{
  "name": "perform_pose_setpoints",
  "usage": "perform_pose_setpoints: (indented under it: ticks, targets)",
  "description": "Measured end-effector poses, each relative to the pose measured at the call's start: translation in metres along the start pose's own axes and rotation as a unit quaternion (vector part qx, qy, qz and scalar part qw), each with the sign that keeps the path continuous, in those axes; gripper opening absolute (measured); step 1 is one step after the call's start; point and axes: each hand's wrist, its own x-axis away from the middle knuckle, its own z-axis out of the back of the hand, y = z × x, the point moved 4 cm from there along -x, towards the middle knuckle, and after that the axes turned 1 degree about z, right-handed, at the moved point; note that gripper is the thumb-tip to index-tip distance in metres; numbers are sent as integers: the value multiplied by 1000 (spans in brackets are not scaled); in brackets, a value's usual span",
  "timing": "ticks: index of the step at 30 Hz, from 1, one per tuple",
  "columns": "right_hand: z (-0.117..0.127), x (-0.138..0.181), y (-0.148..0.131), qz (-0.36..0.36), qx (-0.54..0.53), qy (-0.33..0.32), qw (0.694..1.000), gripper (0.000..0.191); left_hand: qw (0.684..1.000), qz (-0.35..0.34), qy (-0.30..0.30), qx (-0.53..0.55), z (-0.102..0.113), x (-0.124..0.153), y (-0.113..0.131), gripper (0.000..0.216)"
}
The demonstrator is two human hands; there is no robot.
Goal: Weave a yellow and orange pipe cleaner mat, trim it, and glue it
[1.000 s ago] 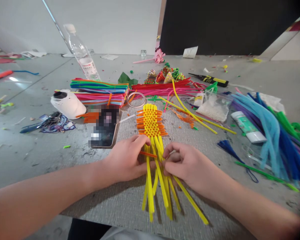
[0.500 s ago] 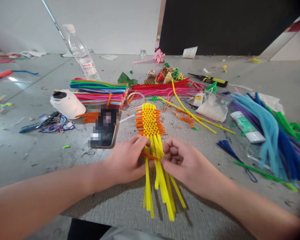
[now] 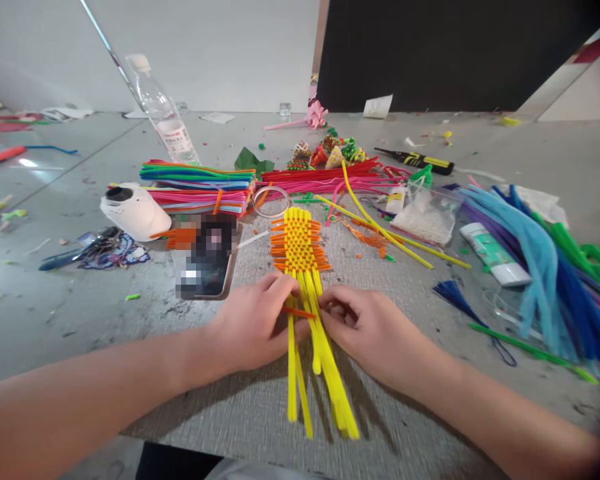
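Observation:
A woven piece of yellow and orange pipe cleaners [image 3: 299, 243] lies on the grey table [image 3: 260, 400], its loose yellow strands [image 3: 325, 373] running toward me. My left hand [image 3: 253, 323] is closed, pinching a short orange pipe cleaner [image 3: 297, 311] laid across the yellow strands just below the weave. My right hand [image 3: 367, 327] is closed on the yellow strands from the right side, fingers curled around them.
A phone [image 3: 207, 257] lies left of the weave. Behind are stacked coloured pipe cleaners [image 3: 197, 183], a white device [image 3: 135, 210], a plastic bottle [image 3: 163, 113] and a tape ring [image 3: 271, 200]. Blue and green pipe cleaners [image 3: 545, 257], a tube [image 3: 495, 253] and a bag of beads [image 3: 427, 217] lie right.
The loose yellow strands have been drawn together into a tighter bundle. My right hand has closed in on them and both hands sit slightly nearer the weave.

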Motion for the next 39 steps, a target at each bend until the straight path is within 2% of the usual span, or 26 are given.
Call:
perform_pose_setpoints:
  ticks: [6, 11, 19, 23, 26, 30, 33, 39]
  targets:
    - [-1, 2, -6, -17, 129, 26, 991, 13, 999, 33, -29, 4, -1, 0, 2, 35]
    - [-4, 3, -5, -54, 178, -10, 982, 18, 999, 25, -18, -9, -2, 0, 3, 37]
    - [0, 3, 1, -106, 90, -35, 990, 16, 998, 42, 5, 50, 1, 1, 2, 35]
    - [2, -1, 5, -93, -46, -27, 994, 13, 997, 55, 6, 53, 1, 0, 0, 36]
    - [0, -3, 7, -100, -169, -46, 979, 13, 997, 57, 4, 47, 0, 1, -1, 37]
    - [1, -3, 4, -92, -247, -43, 964, 5, 998, 46, 9, 44, 0, 1, -1, 35]
    - [2, -3, 3, -85, -274, -48, 957, 12, 998, 45, 13, 45, 1, 2, -1, 36]
    - [4, -1, 5, -47, -229, -24, 972, 21, 998, 45, 19, 35, 0, 2, 0, 38]
